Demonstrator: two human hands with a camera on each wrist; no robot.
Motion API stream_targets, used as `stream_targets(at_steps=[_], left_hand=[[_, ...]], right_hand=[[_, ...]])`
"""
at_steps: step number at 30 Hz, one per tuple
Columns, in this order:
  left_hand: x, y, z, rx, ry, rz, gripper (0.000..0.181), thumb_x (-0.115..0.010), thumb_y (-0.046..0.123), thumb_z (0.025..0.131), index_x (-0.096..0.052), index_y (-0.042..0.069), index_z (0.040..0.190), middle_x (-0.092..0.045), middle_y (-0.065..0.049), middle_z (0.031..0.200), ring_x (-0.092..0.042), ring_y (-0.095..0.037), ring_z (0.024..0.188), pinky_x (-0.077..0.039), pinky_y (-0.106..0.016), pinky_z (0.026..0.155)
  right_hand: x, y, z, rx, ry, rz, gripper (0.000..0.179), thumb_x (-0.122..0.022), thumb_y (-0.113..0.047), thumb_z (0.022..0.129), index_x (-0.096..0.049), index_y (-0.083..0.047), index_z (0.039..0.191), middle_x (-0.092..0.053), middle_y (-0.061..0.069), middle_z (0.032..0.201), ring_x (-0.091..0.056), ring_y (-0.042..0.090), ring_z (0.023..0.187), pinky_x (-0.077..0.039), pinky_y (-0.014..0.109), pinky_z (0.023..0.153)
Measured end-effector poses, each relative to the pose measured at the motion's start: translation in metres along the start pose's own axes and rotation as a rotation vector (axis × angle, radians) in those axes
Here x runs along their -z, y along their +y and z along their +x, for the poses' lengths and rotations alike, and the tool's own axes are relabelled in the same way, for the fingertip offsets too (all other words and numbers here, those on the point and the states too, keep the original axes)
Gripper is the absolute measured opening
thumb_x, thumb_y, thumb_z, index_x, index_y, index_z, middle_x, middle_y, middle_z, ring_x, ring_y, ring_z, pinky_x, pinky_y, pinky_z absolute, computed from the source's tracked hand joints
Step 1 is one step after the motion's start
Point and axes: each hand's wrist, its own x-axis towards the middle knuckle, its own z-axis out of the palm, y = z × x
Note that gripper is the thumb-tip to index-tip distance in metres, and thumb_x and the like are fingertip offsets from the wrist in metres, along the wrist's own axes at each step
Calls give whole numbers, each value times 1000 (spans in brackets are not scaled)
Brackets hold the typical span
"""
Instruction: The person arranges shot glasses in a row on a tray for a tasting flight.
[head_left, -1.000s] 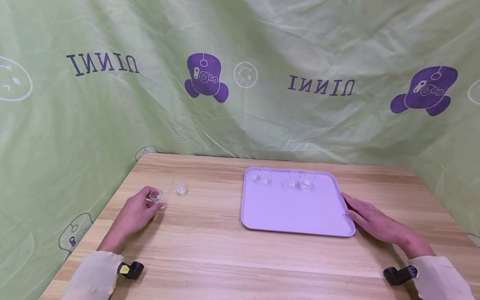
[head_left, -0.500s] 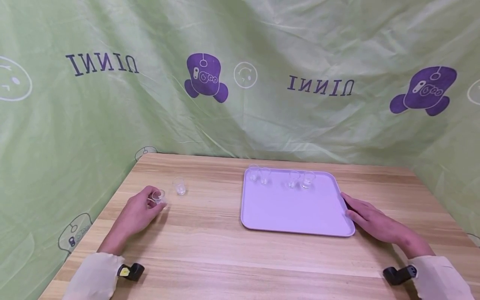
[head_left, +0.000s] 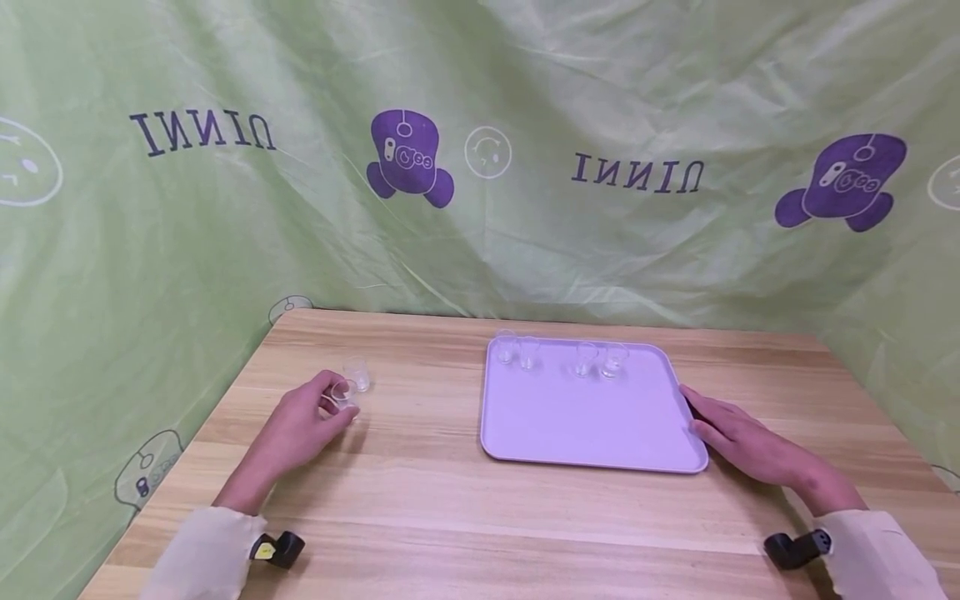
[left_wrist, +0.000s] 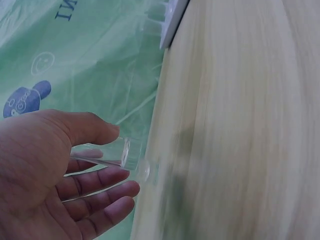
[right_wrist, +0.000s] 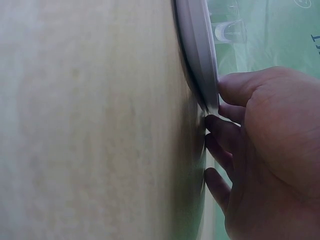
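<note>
My left hand (head_left: 303, 421) pinches a small clear shot glass (head_left: 344, 395) between thumb and fingers, just above the table. In the left wrist view this glass (left_wrist: 125, 153) lies between the thumb and index finger. A second shot glass (head_left: 358, 375) stands on the table right behind it. At the right, my right hand (head_left: 742, 433) rests against the right edge of a purple tray (head_left: 592, 425), thumb and fingertips touching the rim. Several shot glasses stand upright along the tray's back, among them one (head_left: 506, 347) at the left and one (head_left: 613, 362) at the right.
A wooden table (head_left: 450, 525) carries everything. Behind it and at both sides hangs a green printed curtain (head_left: 315, 233). Bare tabletop lies between the left hand and the tray, and the tray's front part is bare too.
My left hand has moved a little to the right with the shot glass, coming close in front of the standing glass. The right hand and tray have stayed in place.
</note>
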Motion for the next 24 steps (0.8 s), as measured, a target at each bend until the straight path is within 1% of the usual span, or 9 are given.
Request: stream_targets(at_steps=[6,9,13,14,16,17,20,23,24], left_hand=[[-11,11,4,-63,-5,-12,26,-77,12,92,-61,5,112,-67,-3,98,-65,-17,86,-55,-35,72],[-17,17,6,-74,-17,-22,25,-77,12,92,-62,6,111,-66,-3,98,-65,-16,86,-55,-35,73],[-26,27,8,-79,-52,-37,26,-76,13,92,-62,6,112,-66,-2,99,-65,-16,87,-55,-35,74],[-29,29,9,-83,-60,-39,26,-76,13,92,-62,6,112,-66,-2,99,-65,-16,87,-55,-35,74],[-33,33,11,-94,-73,-41,25,-77,13,92,-63,6,112,-67,-2,99,-65,-16,87,-55,-35,75],[-35,35,12,-99,-76,-40,25,-77,14,92,-63,6,111,-67,-2,99,-65,-16,87,-55,-35,75],[-41,41,15,-113,-82,-39,24,-77,14,92,-63,7,110,-67,-1,98,-65,-15,87,-55,-35,76],[-47,47,19,-127,-87,-41,23,-78,15,92,-63,7,108,-67,0,96,-64,-14,86,-55,-35,76],[-49,49,20,-130,-90,-41,24,-78,15,92,-63,7,109,-67,0,96,-64,-14,85,-55,-35,76]], right_hand=[[0,0,0,-6,-3,6,64,-48,-28,110,-23,1,161,-25,32,161,-23,60,142,-23,77,105],[0,0,0,-10,-6,8,64,-49,-28,110,-23,1,161,-25,32,161,-22,60,142,-23,77,105],[0,-1,0,-18,-13,9,65,-49,-29,110,-22,-1,162,-24,32,162,-21,60,142,-22,77,105],[0,0,0,-9,-9,6,64,-49,-28,110,-22,0,162,-25,32,161,-22,60,142,-23,77,105],[0,0,0,-4,-2,-5,63,-48,-28,111,-23,-1,162,-26,32,161,-24,59,142,-24,75,105],[0,0,0,-1,3,-11,62,-48,-27,111,-24,-1,162,-27,31,161,-25,58,142,-24,70,109],[0,1,0,25,13,-24,60,-48,-24,111,-26,0,161,-29,31,160,-27,57,141,-26,68,108],[0,0,0,7,0,-10,62,-48,-25,110,-25,0,161,-27,31,161,-24,58,142,-24,71,109],[0,0,0,5,-4,-4,62,-48,-25,110,-24,0,161,-26,32,161,-24,59,142,-24,75,105]])
